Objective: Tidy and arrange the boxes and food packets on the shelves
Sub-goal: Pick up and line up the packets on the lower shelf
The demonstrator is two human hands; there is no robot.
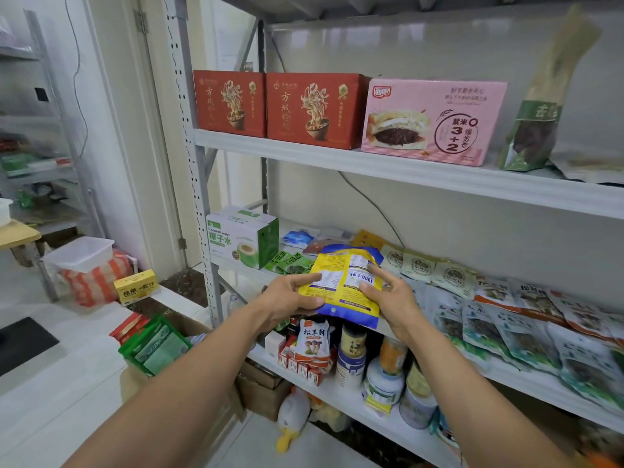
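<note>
Mid-frame, I have both arms outstretched, left hand and right hand gripping one yellow-blue packet, two red boxes and one pink box above it.

A storeroom or small shop stockroom: grey metal shelving fills the right of frame, stocked with boxed noodles, packets and jars.
</note>
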